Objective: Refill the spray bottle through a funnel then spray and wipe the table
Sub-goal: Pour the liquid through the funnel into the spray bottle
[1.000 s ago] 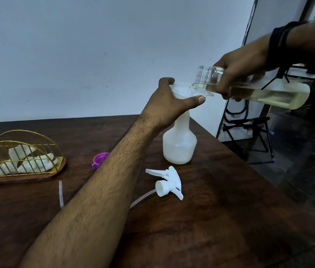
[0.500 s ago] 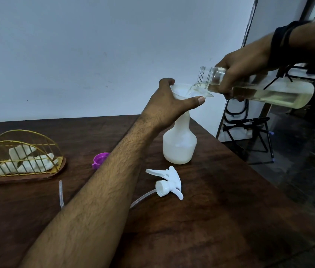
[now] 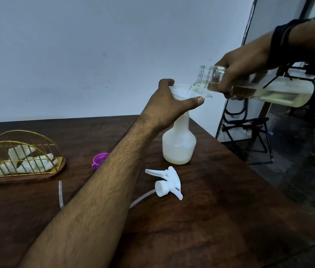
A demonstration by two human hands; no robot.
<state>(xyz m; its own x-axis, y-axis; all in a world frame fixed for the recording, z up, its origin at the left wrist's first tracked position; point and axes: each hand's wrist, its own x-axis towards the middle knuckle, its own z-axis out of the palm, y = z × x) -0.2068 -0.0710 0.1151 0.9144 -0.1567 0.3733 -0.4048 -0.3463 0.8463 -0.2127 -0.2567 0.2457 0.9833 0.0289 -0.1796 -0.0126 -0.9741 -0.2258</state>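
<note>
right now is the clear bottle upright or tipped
Tipped. The right hand holds the clear bottle almost level, mouth over the funnel, with yellowish liquid running into it.

No legible text or labels

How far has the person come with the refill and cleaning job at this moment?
Done: the spray head is off and lies on the table. In hand: the left hand holds the funnel in the spray bottle while the right hand pours from the clear bottle. Left: refitting the head, spraying, wiping.
</note>
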